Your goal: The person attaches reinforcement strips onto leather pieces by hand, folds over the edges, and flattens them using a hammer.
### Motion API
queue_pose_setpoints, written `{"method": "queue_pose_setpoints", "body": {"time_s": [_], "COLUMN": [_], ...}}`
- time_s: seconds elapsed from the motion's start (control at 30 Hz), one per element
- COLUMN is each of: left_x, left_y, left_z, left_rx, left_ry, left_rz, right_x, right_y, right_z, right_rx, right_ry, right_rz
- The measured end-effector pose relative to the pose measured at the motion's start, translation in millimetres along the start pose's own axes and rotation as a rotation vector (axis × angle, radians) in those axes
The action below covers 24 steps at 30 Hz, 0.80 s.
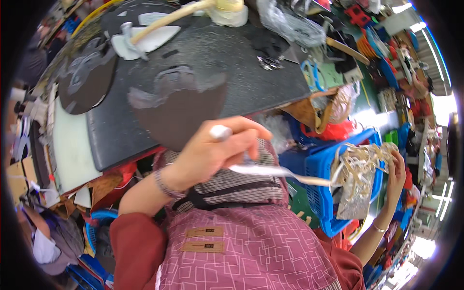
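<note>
My left hand (215, 153) is closed in front of the apron, near the table's front edge. A short stick with a pale, rounded end (221, 132) pokes out above its fist; its kind I cannot make out. Below the fingers a white strip (261, 170) runs right toward a tangle of beige and white strips (357, 162), apparently gripped at its left end. That tangle lies over a blue plastic basket (316, 203). At the tangle's far right edge my right hand (396, 170) curls its fingers on the strips. A crumpled silvery sheet (356, 198) hangs beneath them.
On the black table board (251, 63) lie a dark rounded piece (181, 116), a similar piece (89, 82), a hammer (169, 21) and white cut pieces (157, 39). Blue-handled scissors (316, 75) rest at the right. Plastic bags (290, 24) crowd the back.
</note>
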<state>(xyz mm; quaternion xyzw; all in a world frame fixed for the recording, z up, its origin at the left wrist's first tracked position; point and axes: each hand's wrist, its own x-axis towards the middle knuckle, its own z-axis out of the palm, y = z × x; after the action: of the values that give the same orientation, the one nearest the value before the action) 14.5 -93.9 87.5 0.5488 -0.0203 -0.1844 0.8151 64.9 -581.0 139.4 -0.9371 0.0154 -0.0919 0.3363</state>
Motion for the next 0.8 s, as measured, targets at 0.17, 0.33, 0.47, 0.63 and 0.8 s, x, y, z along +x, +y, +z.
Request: {"method": "queue_pose_setpoints", "body": {"time_s": [0.17,0.33,0.47,0.63,0.8], "left_x": [-2,-24,-58,-72,-68], "left_y": [-33,-37,-39,-41,-37], "left_z": [9,-24,-49,-73,-68], "left_rx": [-0.193,0.969,0.210,-0.830,-0.420], "left_ry": [-0.008,0.543,0.350,0.183,0.370], "left_rz": [0.124,0.839,0.406,0.072,-0.011], "right_x": [-28,-31,-27,-10,-7], "right_y": [-187,-234,-235,-238,-248], "right_z": [194,262,288,305,304], "right_rx": [0.711,0.729,0.368,0.238,0.210], "right_ry": [-0.707,-1.529,-0.513,-0.305,-0.349], "right_rz": [-0.353,0.056,-1.159,-1.460,-1.378]}}
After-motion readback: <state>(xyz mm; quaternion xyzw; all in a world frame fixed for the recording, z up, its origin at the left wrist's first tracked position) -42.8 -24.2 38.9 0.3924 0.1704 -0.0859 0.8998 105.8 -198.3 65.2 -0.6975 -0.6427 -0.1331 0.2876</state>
